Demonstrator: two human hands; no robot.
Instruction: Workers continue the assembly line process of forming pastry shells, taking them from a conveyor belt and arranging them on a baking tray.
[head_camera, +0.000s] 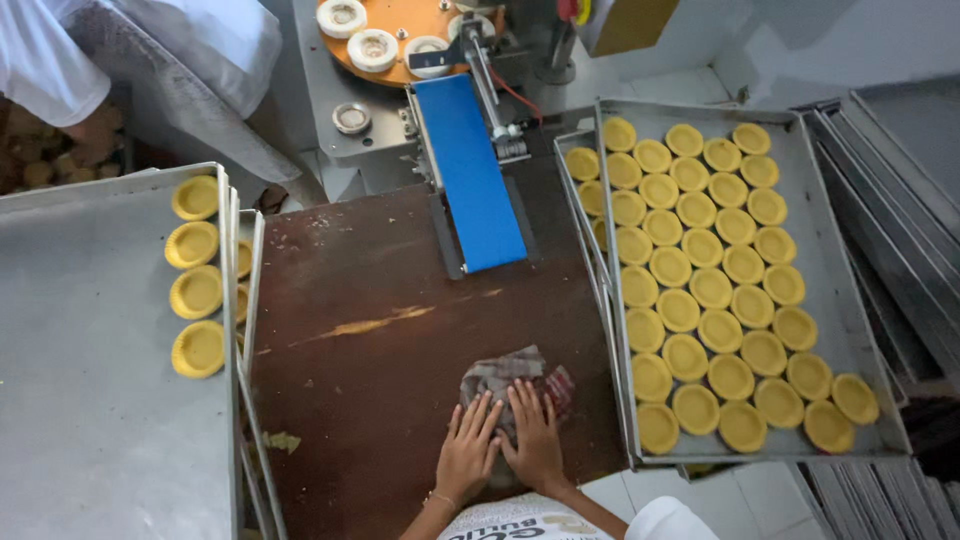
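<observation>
My left hand (467, 450) and my right hand (535, 440) lie side by side, palms down, fingers spread, on a crumpled checked cloth (505, 375). The cloth rests on a dark brown table (370, 360) near its front edge. Both hands press flat on the cloth's near part. Right of my hands stands a metal tray (845, 290) filled with several rows of yellow tart shells (700, 290). On my left, another metal tray (90, 380) carries a short column of tart shells (196, 290) along its right edge.
A blue conveyor belt (470, 170) runs from a machine with an orange rotating plate (400, 35) down onto the table. Another person in white (60, 60) stands at the top left. Stacked metal trays (900, 200) lie at the right.
</observation>
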